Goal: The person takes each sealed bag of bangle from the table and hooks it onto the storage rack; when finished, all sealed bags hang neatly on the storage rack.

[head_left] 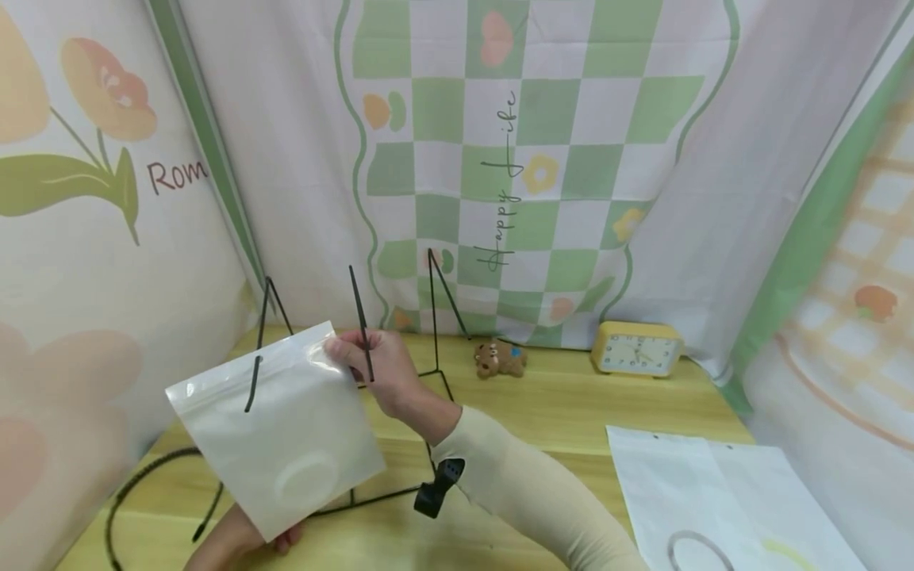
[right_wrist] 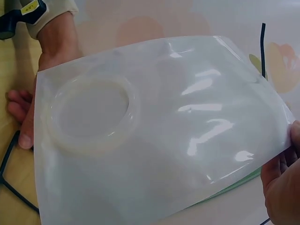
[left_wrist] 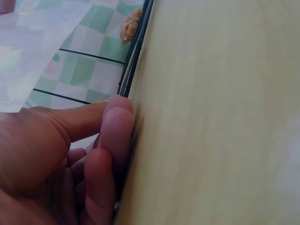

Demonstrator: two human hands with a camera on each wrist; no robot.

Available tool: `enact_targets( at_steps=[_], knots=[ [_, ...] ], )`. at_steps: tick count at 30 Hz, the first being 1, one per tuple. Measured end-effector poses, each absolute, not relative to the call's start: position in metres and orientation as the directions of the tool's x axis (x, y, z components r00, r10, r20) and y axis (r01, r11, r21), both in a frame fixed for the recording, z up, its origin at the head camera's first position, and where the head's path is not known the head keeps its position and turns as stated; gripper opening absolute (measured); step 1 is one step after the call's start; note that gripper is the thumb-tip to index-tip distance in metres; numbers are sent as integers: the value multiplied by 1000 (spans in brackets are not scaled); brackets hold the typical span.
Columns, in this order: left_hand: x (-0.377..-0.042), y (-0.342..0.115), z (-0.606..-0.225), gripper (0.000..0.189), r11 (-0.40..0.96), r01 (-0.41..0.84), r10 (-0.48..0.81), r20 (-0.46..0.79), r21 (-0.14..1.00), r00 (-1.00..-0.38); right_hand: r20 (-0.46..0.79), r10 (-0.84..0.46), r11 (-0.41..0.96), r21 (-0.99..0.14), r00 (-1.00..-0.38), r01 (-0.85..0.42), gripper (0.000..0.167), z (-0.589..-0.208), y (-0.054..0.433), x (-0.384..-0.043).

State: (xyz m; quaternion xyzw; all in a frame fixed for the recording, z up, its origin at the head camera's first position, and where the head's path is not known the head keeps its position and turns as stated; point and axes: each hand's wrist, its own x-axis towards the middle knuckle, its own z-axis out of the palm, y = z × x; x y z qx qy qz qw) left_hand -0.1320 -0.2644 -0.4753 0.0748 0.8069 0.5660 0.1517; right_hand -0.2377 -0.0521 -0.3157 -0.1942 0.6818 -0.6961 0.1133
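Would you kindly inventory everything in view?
Table: 1, yellowish, below
Wire rack: 1, black, on table
Zip bag: 1, white, at rack
Ring: 1, pale, in zip bag
Flat bag: 1, white, right
Hoop: 1, grey, flat bag
Curved strip: 1, yellow, beside hoop
Bear figurine: 1, brown, back
Alarm clock: 1, yellow, back right
Cord: 1, black, left
Printed cloth: uncounted, white-green, around
Devices: 2, black, wrists
Sleeves: 2, cream, arms
Right hand: 1, pinching zip bag
Left hand: 1, on rack
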Motion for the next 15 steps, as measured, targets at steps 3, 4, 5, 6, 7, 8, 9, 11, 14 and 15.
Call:
enact_targets(
  at_steps=[3,4,5,6,7,8,9,11,14,15],
  knots=[
    [-134,-266,-482,22,382,-59,249,-164,922,-955,112,-415,-37,-994,-903,-106,25,-313,-53,-242],
    [-134,-265,-483,23,382,-66,238,-167,922,-957,112,-409,-35,-994,-906,-107,24,-313,-54,-243],
    [-135,-264,-483,24,388,-71,226,-169,919,-959,112,-405,-33,-994,-908,-108,23,-312,-54,-244],
    [-135,-263,-483,25,393,-77,217,-173,916,-961,111,-399,-33,-994,-910,-107,23,-311,-55,-246],
    [-135,-262,-483,27,397,-83,210,-178,914,-961,109,-393,-33,-994,-913,-105,22,-310,-56,-247],
    [-135,-262,-482,28,401,-86,206,-182,912,-961,108,-388,-41,-994,-915,-100,22,-309,-57,-248],
    [-135,-261,-482,29,407,-84,208,-181,910,-961,106,-384,-53,-994,-917,-92,22,-309,-58,-249],
    [-136,-261,-482,30,420,-80,210,-183,904,-960,103,-378,-76,-994,-920,-80,22,-309,-59,-251],
    [-136,-261,-483,28,422,-69,220,-176,904,-960,104,-364,-110,-992,-926,-68,22,-310,-62,-255],
    [-137,-261,-483,27,419,-68,221,-174,905,-960,104,-361,-115,-991,-927,-67,22,-310,-62,-256]
  ],
)
